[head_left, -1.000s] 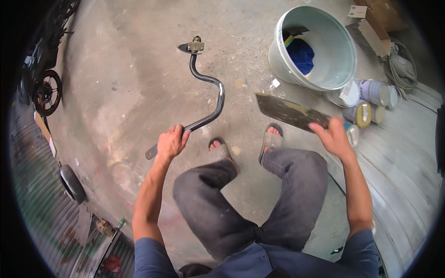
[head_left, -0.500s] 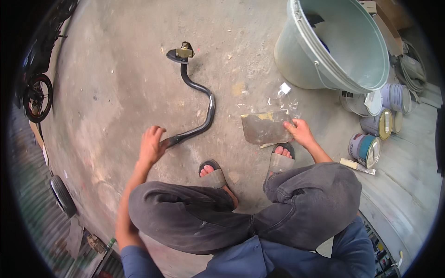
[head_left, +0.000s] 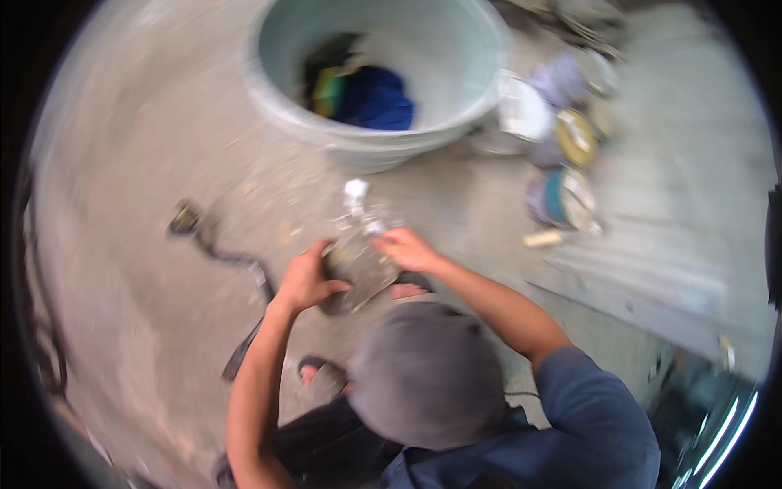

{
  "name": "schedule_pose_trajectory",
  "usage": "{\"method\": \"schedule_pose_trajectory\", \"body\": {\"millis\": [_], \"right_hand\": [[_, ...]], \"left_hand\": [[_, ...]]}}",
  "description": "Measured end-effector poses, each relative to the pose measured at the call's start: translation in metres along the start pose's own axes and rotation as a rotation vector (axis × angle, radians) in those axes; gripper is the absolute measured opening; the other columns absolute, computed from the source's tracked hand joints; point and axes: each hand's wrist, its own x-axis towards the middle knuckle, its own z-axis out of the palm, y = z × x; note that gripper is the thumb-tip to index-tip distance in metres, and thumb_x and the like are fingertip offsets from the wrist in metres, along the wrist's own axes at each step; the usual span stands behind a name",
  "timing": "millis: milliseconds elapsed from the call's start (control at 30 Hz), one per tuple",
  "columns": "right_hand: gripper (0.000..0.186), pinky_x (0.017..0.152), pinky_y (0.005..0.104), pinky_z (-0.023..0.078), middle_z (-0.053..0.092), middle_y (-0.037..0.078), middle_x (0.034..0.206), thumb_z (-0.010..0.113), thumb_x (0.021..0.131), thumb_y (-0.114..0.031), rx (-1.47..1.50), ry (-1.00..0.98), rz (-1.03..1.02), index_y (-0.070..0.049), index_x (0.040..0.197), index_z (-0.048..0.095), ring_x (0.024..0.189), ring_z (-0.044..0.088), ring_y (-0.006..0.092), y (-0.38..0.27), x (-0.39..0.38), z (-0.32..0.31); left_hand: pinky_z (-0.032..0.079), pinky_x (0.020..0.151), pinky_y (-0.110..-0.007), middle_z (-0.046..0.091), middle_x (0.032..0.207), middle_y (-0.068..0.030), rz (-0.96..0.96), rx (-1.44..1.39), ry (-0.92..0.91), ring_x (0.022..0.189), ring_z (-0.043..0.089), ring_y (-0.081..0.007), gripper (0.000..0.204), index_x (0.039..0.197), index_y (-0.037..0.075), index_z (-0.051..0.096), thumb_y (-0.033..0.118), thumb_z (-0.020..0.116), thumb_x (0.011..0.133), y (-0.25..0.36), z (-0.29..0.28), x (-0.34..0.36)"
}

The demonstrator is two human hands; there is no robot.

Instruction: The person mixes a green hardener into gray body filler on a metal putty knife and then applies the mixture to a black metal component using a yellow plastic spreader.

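Note:
A flat grey-brown sheet (head_left: 358, 273) with yellowish marks lies between my hands, just above or on the floor; blur hides which. My left hand (head_left: 305, 277) grips its left edge, the thumb on the near side and the fingers beyond. At the sheet's right side my right hand (head_left: 405, 248) is closed in a pinch, its fingertips partly hidden. Crumpled see-through plastic (head_left: 371, 224) and a small white piece (head_left: 356, 191) are just beyond the sheet. Left of my left forearm, a bent black tube (head_left: 236, 259) with a brassy bracket at its far end rests on the floor.
Beyond my hands stands a big pale-green bucket (head_left: 366, 151) holding a dark blue thing (head_left: 379, 98). Several paint cans, one with a teal band (head_left: 554, 197), lie to its right. A flat pale stick (head_left: 543, 238) is near them. My knee (head_left: 428, 375) rises close to the sheet.
My left hand has left the black tube and taken hold of the sheet's left edge. The view has swung right, and the sheet is turned and closer to upright in the picture.

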Motion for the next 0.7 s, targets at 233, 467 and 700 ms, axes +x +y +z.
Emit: {"method": "schedule_pose_trajectory", "body": {"millis": [233, 467, 700], "right_hand": [[0.034, 0.09, 0.0396, 0.051, 0.07, 0.014, 0.108, 0.069, 0.092, -0.026, -0.417, 0.841, -0.194, -0.001, 0.114, 0.065, 0.1, 0.067, 0.0286, -0.007, -0.09, -0.107], [0.115, 0.113, 0.0486, 0.034, 0.037, 0.027, 0.148, 0.092, 0.058, -0.043, -0.767, 1.13, 0.421, -0.01, 0.151, 0.032, 0.137, 0.037, 0.0435, 0.014, -0.199, -0.339], [0.15, 0.121, 0.0462, 0.023, 0.02, 0.032, 0.155, 0.096, 0.049, -0.05, -0.587, 0.704, 0.477, -0.01, 0.159, 0.002, 0.147, 0.021, 0.0428, 0.047, -0.21, -0.371]], "left_hand": [[0.053, 0.072, -0.027, 0.074, 0.091, -0.0046, -0.187, -1.039, -0.241, 0.076, 0.066, -0.0108, 0.021, 0.1, -0.001, 0.072, 0.0, 0.079, 0.081, -0.022, 0.101, 0.022], [0.052, 0.072, -0.028, 0.073, 0.089, -0.0067, -0.224, -0.925, 0.111, 0.075, 0.065, -0.0117, 0.015, 0.098, -0.004, 0.07, -0.001, 0.075, 0.084, -0.047, 0.098, 0.044], [0.048, 0.066, -0.027, 0.067, 0.081, -0.003, -0.298, -0.621, 0.262, 0.07, 0.059, -0.0105, 0.016, 0.095, -0.003, 0.067, -0.001, 0.075, 0.082, -0.068, 0.101, 0.029]]}}
